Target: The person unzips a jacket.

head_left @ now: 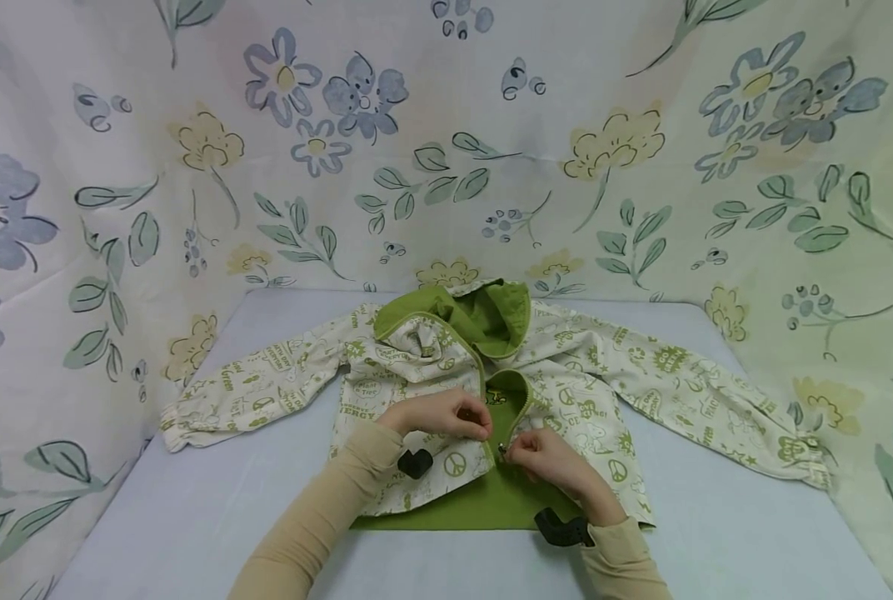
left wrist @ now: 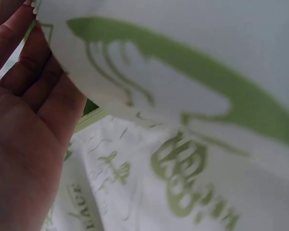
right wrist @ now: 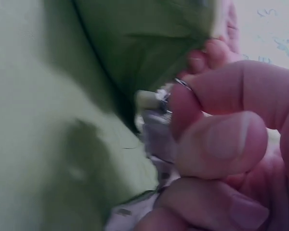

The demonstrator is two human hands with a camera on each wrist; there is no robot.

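A hooded jacket [head_left: 409, 392], white with green print and a plain green lining [head_left: 484, 504], lies spread on a pale table with its front parted. My left hand [head_left: 446, 414] pinches the front edge on the left side; in the left wrist view, the printed flap [left wrist: 135, 86] partly covers the fingers of that hand [left wrist: 29, 139]. At the opposite front edge, my right hand [head_left: 547, 457] pinches a small metal zipper pull [right wrist: 183, 83] between thumb and forefinger. The zipper slider [head_left: 502, 448] shows beside those fingertips. Both hands are close together, low on the jacket.
The jacket's sleeves [head_left: 266, 383] stretch out to both sides, and its green hood [head_left: 454, 312] lies at the back. Around the pale table [head_left: 214, 508] hangs a flower-patterned cloth [head_left: 446, 200] at the back and sides. Each wrist carries a black mount [head_left: 415, 463].
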